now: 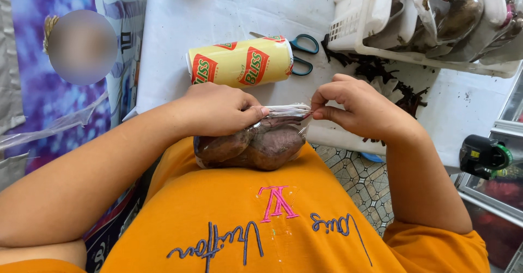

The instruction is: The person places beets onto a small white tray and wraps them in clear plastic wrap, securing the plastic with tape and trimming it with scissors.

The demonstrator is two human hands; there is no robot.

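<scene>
Against the person's orange shirt, at the near edge of the white table, sits a clear plastic bag packed w/ brown, lumpy contents. The filling looks done – bag is full & bulging – while the mouth seems still in work: its gathered top is stretched flat betw. both hands, and no tie or seal shows yet. Left hand lies over the bag's left top, fingers curled shut, pinching the gathered film. Right hand pinches the other end of that film betw. thumb & fingertips, rest of the fingers bent in.

Just beyond the hands lies a yellow roll on its side – a cylinder w/ red-and-green label patches. Behind it, teal-handled scissors. Upper right: white slotted baskets holding more clear bags of dark stuff, w/ dark crumbs scattered on the table near them. Far right, a black-and-green gadget, kind unclear.
</scene>
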